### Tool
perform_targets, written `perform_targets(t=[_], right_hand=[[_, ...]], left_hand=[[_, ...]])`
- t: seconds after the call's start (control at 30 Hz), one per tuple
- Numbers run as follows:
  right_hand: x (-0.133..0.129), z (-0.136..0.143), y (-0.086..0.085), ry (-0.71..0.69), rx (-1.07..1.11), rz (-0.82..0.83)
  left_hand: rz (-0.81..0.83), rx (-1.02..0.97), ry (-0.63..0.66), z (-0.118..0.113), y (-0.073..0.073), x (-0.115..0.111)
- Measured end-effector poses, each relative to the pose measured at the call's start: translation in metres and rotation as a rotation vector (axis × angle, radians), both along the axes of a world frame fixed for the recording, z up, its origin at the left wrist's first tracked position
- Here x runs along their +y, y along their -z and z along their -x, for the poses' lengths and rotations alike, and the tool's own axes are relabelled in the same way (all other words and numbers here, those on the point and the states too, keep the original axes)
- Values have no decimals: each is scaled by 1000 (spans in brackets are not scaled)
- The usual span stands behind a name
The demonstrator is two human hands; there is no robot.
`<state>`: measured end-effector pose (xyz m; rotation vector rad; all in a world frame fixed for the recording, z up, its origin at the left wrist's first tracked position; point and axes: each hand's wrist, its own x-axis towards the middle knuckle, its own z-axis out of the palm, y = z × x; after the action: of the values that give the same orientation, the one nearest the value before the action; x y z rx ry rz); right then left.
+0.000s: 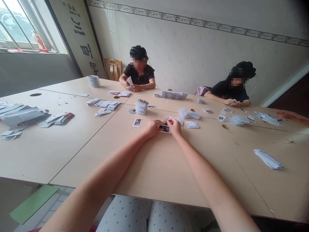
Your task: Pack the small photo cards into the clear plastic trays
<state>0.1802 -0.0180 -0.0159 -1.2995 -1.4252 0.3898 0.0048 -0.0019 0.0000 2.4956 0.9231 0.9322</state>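
The table [149,161] spreads under both hands. The left hand [154,128] and right hand [174,126] meet at a dark-faced card [164,129]; left fingers touch its left end, right fingertips pinch close together above its right end, their grip unclear. Left of the fingers lies another card [137,122].

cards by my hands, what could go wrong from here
The loose card lies just to the left of the left hand, so a sideways move might brush it away. The stack beyond it stands tall, with cards on top, and a knock could topple it. The right hand and left hand work close together over the dark card, so its edge might get bent.
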Motion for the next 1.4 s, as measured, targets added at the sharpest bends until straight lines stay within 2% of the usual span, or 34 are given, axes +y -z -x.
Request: perform_targets(t=[0.33,0.7,0.9,1.13,1.4], right_hand=[[1,-1,1,9,75,-23],[4,-3,3,50,154,-40],[-2,-4,-1,137,258,-54],[0,-4,0,-58,181,-9],[-2,-3,-3,-161,244,33]], left_hand=[[-7,-7,-9,-1,-3,-2],[20,-12,-27,-1,1,0],[18,-48,-3,0,1,1],[87,-69,-71,1,2,3],[132,-67,-61,2,-5,0]])
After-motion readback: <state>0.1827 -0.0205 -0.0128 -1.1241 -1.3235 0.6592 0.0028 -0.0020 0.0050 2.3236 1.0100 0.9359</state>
